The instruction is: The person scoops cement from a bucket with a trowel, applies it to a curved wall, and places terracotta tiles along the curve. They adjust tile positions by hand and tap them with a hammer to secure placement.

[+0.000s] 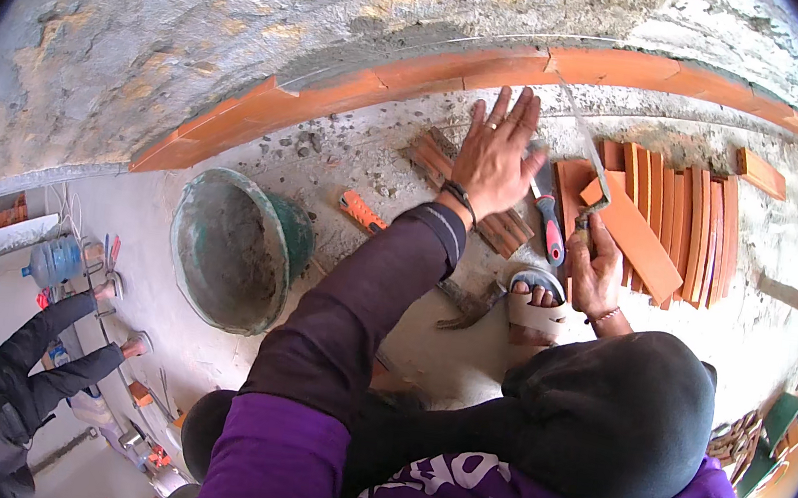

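Note:
My left hand (496, 162) is open, palm down and fingers stretched, near the row of terracotta skirting tiles (419, 74) along the wall's foot; I cannot tell whether it touches them. In my right hand (597, 275) is the handle of a trowel (593, 138). The narrow blade, seen almost edge-on, points up to the tile row. Beside that hand, a loose terracotta tile (641, 242) lies across a stack of tiles (695, 219). A scraper (550, 229) with a red and blue handle rests on the floor between my hands.
A green bucket (297, 237) holding grey mortar stands at left. A hammer head (471, 306) and an orange grip (362, 211) lie partly behind my left arm. More tile pieces (503, 229) sit under my left wrist. Far left are another person (30, 374) and a blue water jug (55, 261).

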Tool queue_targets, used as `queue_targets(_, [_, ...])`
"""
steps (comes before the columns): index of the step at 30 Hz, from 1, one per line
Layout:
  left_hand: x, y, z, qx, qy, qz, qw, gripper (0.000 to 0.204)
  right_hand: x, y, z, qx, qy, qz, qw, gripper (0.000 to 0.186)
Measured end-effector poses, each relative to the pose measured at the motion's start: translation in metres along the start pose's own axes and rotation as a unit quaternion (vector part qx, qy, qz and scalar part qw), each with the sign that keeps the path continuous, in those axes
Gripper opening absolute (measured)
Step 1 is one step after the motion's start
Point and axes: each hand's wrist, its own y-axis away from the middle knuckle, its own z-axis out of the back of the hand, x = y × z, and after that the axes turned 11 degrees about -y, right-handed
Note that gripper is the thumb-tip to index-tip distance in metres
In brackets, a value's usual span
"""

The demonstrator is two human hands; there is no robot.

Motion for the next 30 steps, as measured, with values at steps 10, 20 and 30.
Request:
queue_targets(10, [0.109,0.02,0.013,-0.247,0.059,0.425,0.869,0.085,-0.004,-0.006,0.0,0.054,-0.055,0.079,0.994,0.04])
queue_targets(20, [0.052,0.071,0.062,-0.018,0.145,0.101,0.984,0.053,0.043,-0.019,-0.004,0.205,-0.035,0.053,0.977,0.046])
queue_targets(30, [0.134,0.25,0.299,-0.089,0.015,0.406,0.909,0.022,0.244,-0.064,-0.111,0.447,0.294,0.4,0.744,0.04])
